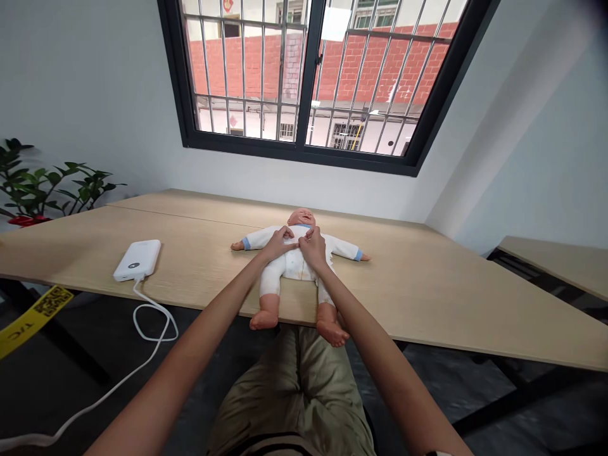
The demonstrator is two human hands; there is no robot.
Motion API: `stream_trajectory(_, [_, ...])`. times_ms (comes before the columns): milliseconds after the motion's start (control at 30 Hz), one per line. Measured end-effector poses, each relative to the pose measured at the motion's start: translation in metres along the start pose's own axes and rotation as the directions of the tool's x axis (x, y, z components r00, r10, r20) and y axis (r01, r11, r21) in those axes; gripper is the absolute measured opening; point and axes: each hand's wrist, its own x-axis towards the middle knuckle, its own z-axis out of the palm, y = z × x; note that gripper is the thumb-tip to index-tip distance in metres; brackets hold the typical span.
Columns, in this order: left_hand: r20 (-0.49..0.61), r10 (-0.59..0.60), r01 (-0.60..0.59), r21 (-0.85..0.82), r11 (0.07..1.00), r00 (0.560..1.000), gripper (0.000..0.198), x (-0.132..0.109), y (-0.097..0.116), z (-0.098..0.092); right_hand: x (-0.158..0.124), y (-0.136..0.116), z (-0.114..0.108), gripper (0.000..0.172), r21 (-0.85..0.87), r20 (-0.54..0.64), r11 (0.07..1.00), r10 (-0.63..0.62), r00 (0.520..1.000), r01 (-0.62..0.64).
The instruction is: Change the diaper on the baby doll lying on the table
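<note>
A baby doll (298, 261) in a white romper with blue cuffs lies on its back on the wooden table (427, 285), arms spread, bare feet hanging over the near edge. My left hand (278, 243) rests on the doll's chest with its fingers pinched on the romper cloth. My right hand (313, 246) sits beside it, fingers likewise closed on the cloth near the collar. The two hands nearly touch at the middle of the chest.
A white power bank (137, 259) lies on the table to the left, its white cable (152, 326) hanging off the edge. A potted plant (42, 187) stands at far left. A barred window (304, 76) is behind. A second table (560, 263) stands at right.
</note>
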Motion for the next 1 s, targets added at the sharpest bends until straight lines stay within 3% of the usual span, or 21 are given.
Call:
stream_trajectory(167, [-0.001,0.013,-0.013,0.144,0.99,1.0,0.025,-0.003,0.001,0.0,0.0,0.002,0.001,0.033,-0.024,0.016,1.0,-0.014,1.0,0.014])
stream_trajectory(267, [-0.023,-0.049,0.053,0.226,0.973,0.999,0.044,-0.005,-0.001,0.0,0.003,0.007,0.002,0.038,-0.027,0.015,1.0,0.007,1.0,-0.007])
stream_trajectory(367, [-0.013,-0.149,0.148,0.188,0.971,0.989,0.056,-0.006,-0.004,0.0,0.006,0.01,0.003,0.042,-0.013,0.01,1.0,-0.001,1.0,0.002])
stream_trajectory(533, [0.017,-0.216,0.212,0.138,0.968,0.976,0.06,0.0,0.001,-0.003,0.007,0.013,-0.005,0.036,-0.036,-0.048,0.986,-0.167,0.985,0.165])
stream_trajectory(667, [0.072,-0.349,0.342,0.092,0.935,0.934,0.069,0.006,0.011,-0.008,0.016,0.026,-0.02,0.025,-0.072,-0.164,0.995,-0.086,0.983,0.075])
stream_trajectory(733, [0.086,-0.399,0.392,0.081,0.916,0.913,0.074,0.009,0.015,-0.01,0.02,0.037,-0.028,0.026,0.005,-0.115,0.999,0.033,0.993,-0.033])
stream_trajectory(800, [0.085,-0.408,0.404,0.065,0.912,0.909,0.074,0.01,0.015,-0.012,0.022,0.048,-0.036,0.034,0.129,0.041,0.983,0.125,0.991,-0.129])
stream_trajectory(900, [0.07,-0.363,0.363,0.007,0.932,0.929,0.067,0.009,0.013,-0.011,0.018,0.055,-0.045,0.044,0.244,0.228,0.95,0.139,0.964,-0.195])
stream_trajectory(1000, [0.053,-0.291,0.292,-0.018,0.956,0.955,0.055,0.007,0.011,-0.009,0.012,0.052,-0.053,0.037,0.26,0.251,0.948,0.116,0.961,-0.182])
